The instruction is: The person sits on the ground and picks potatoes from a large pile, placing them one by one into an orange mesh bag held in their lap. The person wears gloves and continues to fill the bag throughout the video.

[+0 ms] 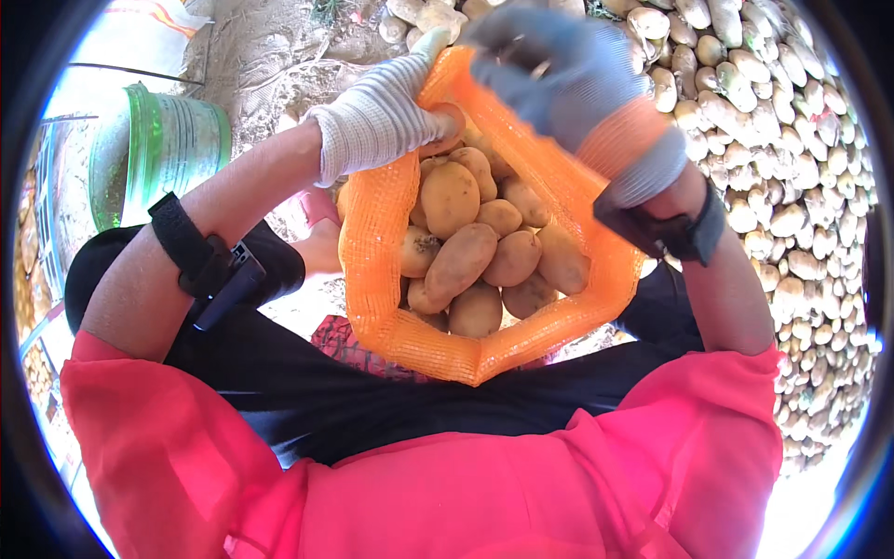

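Observation:
An orange mesh sack (377,258) stands between my knees with its mouth wide and its rim rolled outward. Potatoes (450,199) lie inside it. My left hand (391,112), in a striped white knit glove, grips the far left part of the rim; a potato shows at its fingers. Blurred by motion, my right hand (559,84) wears a grey-blue glove with an orange band and is over the far right rim. Its fingers are curled, and whether they hold anything cannot be made out.
A large heap of potatoes (789,216) spreads along the right side and across the top. At the left stands a green-rimmed bucket (174,147), apparently on its side, near a white woven sack (140,35). Bare soil (258,63) shows beyond my left arm.

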